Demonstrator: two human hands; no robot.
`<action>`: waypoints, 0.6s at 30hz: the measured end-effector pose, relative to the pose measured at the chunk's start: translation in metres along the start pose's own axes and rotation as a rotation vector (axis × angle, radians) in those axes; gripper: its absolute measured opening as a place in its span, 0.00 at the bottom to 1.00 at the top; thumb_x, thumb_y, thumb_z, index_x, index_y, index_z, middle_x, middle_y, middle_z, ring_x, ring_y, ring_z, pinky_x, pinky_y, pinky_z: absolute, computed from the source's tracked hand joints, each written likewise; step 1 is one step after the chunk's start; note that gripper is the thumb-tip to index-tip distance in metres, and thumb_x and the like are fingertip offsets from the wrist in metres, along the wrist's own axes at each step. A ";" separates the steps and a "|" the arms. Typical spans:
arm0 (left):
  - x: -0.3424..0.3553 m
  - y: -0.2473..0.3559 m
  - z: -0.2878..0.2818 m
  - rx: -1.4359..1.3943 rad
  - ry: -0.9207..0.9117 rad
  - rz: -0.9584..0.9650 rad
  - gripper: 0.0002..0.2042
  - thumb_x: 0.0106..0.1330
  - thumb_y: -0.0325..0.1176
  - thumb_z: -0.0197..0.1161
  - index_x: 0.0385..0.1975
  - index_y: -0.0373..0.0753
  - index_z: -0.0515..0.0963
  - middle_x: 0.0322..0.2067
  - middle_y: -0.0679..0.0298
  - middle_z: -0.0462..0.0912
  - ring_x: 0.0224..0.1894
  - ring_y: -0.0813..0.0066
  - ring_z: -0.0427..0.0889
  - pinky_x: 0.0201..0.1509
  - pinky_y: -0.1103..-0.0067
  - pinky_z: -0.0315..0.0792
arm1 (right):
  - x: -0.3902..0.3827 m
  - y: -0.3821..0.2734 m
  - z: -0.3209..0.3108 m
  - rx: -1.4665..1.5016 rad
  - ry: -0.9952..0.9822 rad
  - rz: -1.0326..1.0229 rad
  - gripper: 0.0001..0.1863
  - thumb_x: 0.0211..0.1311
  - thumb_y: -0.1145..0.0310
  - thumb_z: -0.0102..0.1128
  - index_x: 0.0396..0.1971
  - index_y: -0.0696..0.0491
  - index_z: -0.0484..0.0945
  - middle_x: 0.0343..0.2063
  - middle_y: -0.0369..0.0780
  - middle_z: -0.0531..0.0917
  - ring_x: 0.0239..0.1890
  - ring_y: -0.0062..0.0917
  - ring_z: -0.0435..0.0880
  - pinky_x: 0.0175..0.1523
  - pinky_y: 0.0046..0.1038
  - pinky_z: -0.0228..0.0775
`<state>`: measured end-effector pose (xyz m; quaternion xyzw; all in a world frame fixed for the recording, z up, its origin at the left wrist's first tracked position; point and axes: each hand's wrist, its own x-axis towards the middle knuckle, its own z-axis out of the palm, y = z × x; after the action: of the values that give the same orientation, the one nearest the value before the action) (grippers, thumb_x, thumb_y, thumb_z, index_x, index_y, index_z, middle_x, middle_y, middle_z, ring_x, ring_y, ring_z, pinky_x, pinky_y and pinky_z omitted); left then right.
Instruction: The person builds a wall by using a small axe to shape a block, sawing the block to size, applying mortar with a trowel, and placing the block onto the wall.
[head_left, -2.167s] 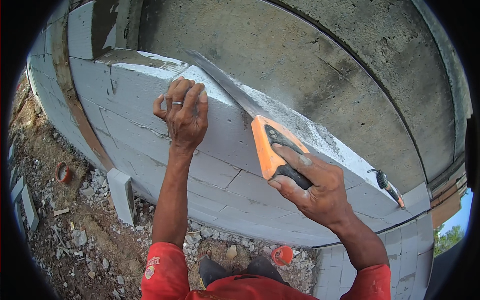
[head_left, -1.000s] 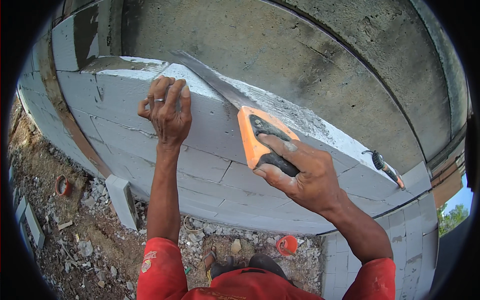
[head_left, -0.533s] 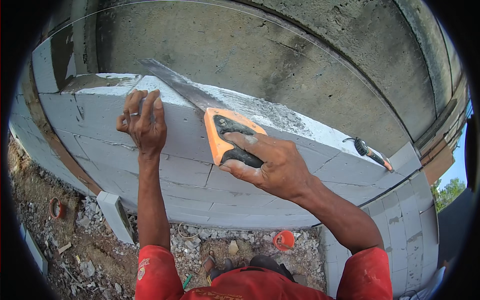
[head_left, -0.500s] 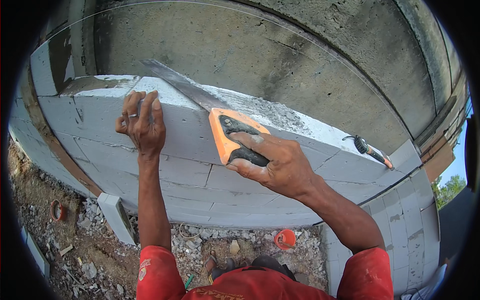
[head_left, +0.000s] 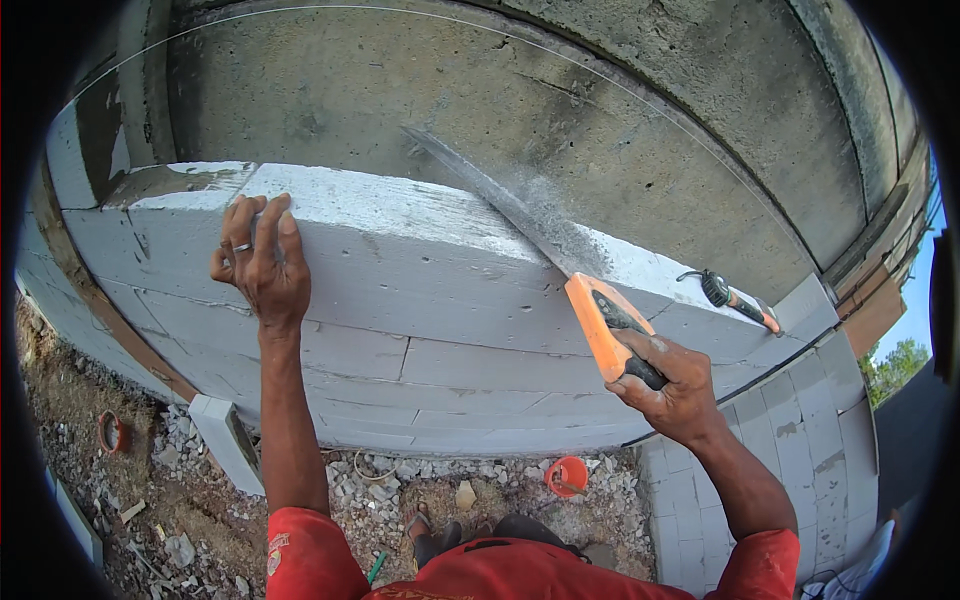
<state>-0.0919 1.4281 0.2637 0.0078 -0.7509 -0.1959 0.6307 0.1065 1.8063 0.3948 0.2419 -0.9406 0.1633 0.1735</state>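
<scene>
My right hand [head_left: 668, 390] grips the orange-and-black handle [head_left: 600, 320] of a handsaw, whose long blade [head_left: 485, 195] slants up-left across the white top of a light-grey block wall [head_left: 400, 260]. Pale grit and dust lie beside the blade, right of it. My left hand [head_left: 262, 265] curls its fingers over the wall's top edge, left of the saw, a ring on one finger. A black-and-orange hand tool [head_left: 725, 298] with a strap lies on the wall top at the right.
A concrete surface [head_left: 330, 80] rises behind the wall, crossed by a thin string. A wooden board [head_left: 85, 285] leans on the wall at left. Rubble ground [head_left: 180, 520] below holds red buckets [head_left: 566, 476] and loose slabs [head_left: 225, 440]. A second block wall [head_left: 790, 470] stands at right.
The saw and my right hand have moved right and slightly down, uncovering more of the white block top. My left hand keeps hold of the edge. More dust shows beside the blade.
</scene>
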 end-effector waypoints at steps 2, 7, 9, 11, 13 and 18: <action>0.001 -0.002 0.002 -0.033 0.060 0.008 0.11 0.73 0.41 0.58 0.50 0.55 0.84 0.53 0.73 0.80 0.67 0.77 0.67 0.64 0.68 0.46 | -0.005 -0.012 -0.010 0.051 0.029 0.032 0.31 0.51 0.61 0.78 0.56 0.53 0.80 0.31 0.44 0.85 0.28 0.28 0.85 0.34 0.27 0.76; 0.000 -0.003 -0.005 0.033 -0.008 0.017 0.12 0.74 0.41 0.56 0.51 0.54 0.84 0.55 0.73 0.79 0.69 0.77 0.66 0.65 0.67 0.46 | -0.024 0.018 -0.026 -0.051 -0.021 -0.048 0.30 0.51 0.58 0.77 0.54 0.51 0.81 0.33 0.43 0.86 0.30 0.31 0.85 0.35 0.30 0.78; 0.003 0.006 -0.008 0.042 -0.024 0.013 0.12 0.74 0.41 0.56 0.52 0.53 0.83 0.55 0.73 0.79 0.69 0.77 0.65 0.66 0.68 0.46 | -0.057 0.053 -0.055 0.042 0.023 0.126 0.30 0.50 0.57 0.77 0.54 0.51 0.82 0.33 0.44 0.86 0.30 0.31 0.85 0.35 0.30 0.78; 0.005 0.014 -0.006 -0.004 -0.043 -0.028 0.13 0.75 0.41 0.54 0.52 0.51 0.83 0.56 0.70 0.79 0.69 0.74 0.65 0.68 0.67 0.45 | -0.060 0.074 -0.067 0.143 0.071 0.281 0.30 0.50 0.57 0.77 0.53 0.50 0.82 0.34 0.44 0.86 0.30 0.32 0.85 0.35 0.29 0.77; 0.003 0.011 -0.006 -0.005 -0.043 -0.037 0.14 0.76 0.42 0.53 0.53 0.49 0.82 0.57 0.68 0.79 0.70 0.72 0.65 0.70 0.64 0.45 | -0.050 0.074 -0.065 0.112 0.102 -0.011 0.29 0.51 0.56 0.77 0.52 0.51 0.83 0.33 0.44 0.86 0.30 0.30 0.85 0.36 0.28 0.77; -0.002 0.033 -0.043 0.054 -0.067 -0.126 0.18 0.78 0.42 0.48 0.58 0.43 0.78 0.61 0.60 0.76 0.71 0.63 0.63 0.74 0.59 0.44 | -0.044 0.095 -0.051 0.108 -0.048 -0.179 0.27 0.54 0.58 0.75 0.53 0.54 0.83 0.33 0.45 0.87 0.30 0.27 0.86 0.36 0.28 0.76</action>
<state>-0.0424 1.4470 0.2771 0.0655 -0.7746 -0.2152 0.5910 0.1065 1.9222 0.4012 0.3377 -0.9089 0.1918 0.1516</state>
